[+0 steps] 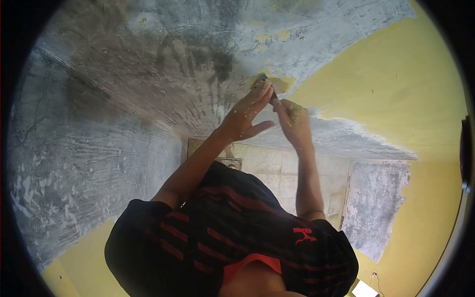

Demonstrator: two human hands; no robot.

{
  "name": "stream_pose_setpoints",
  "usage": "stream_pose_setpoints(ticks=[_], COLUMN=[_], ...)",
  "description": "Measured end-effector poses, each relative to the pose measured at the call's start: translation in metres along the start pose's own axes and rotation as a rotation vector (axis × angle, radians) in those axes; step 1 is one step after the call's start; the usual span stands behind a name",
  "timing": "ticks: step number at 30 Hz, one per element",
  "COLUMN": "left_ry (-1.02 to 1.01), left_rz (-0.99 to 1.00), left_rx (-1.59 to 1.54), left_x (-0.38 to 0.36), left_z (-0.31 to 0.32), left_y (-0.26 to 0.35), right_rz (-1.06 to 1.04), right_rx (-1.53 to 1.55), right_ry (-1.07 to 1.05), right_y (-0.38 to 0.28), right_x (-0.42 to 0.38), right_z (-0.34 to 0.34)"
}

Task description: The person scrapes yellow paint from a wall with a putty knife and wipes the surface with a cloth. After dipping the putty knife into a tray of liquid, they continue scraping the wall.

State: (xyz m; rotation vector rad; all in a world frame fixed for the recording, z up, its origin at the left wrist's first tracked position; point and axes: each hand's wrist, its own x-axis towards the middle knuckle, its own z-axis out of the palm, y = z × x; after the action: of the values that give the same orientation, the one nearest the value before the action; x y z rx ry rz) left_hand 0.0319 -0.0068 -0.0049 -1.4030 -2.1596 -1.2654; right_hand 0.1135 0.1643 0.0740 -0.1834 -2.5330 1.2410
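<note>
A dark flat scraper [274, 97] is pressed to the wall at the edge of a small yellow paint patch [284, 83]. My right hand [294, 120] is closed around the scraper's lower end, with yellow flecks on its skin. The fingers of my left hand [247, 116] lie stretched out against the scraper near its upper end, and the thumb points away to the right. Bare grey plaster [198, 64] surrounds the hands, and yellow paint [386, 84] begins just to the right of them.
Another scraped grey wall [84, 168] stands on the left. Below the hands is a tiled floor [282, 166]. A grey patch [373, 203] breaks the yellow wall on the right. A white object [364, 288] with a thin wire shows at bottom right.
</note>
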Motion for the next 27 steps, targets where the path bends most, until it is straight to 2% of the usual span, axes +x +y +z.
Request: stream_pose_setpoints(ticks=[4, 6, 8, 10, 14, 20, 21, 24, 26, 27], left_ry=[0.009, 0.032, 0.03, -0.055, -0.004, -0.007, -0.023, 0.072, 0.041, 0.007], left_rz=[-0.023, -0.028, -0.025, -0.016, -0.01, -0.015, -0.011, -0.024, -0.019, -0.014], left_rx=[-0.091, 0.015, -0.007, -0.012, 0.004, 0.036, 0.015, 0.11, 0.102, 0.097], left_x=[0.002, -0.001, -0.006, -0.002, 0.004, 0.006, 0.007, 0.005, 0.001, -0.001], left_z=[0.01, 0.009, 0.006, 0.004, 0.001, -0.007, -0.007, -0.007, -0.009, -0.013], left_y=[0.004, -0.002, -0.006, -0.009, 0.006, 0.006, 0.008, 0.004, 0.001, -0.002], right_rz=[0.001, -0.048, 0.046, -0.014, -0.015, -0.033, 0.106, 0.018, 0.065, 0.011], right_rx=[-0.079, -0.024, -0.035, -0.076, 0.034, 0.138, 0.045, 0.101, 0.087, 0.082], right_ry=[-0.012, 0.041, 0.007, 0.01, 0.025, 0.128, 0.018, 0.049, 0.01, 0.029], right_y=[0.007, 0.013, 0.013, 0.01, 0.023, 0.01, 0.013, 0.01, 0.006, 0.01], right_x=[0.006, 0.004, 0.0, 0.0, 0.001, -0.005, -0.003, 0.009, 0.008, 0.005], right_z=[-0.003, 0.01, 0.013, 0.006, 0.012, 0.017, 0.006, 0.02, 0.02, 0.017])
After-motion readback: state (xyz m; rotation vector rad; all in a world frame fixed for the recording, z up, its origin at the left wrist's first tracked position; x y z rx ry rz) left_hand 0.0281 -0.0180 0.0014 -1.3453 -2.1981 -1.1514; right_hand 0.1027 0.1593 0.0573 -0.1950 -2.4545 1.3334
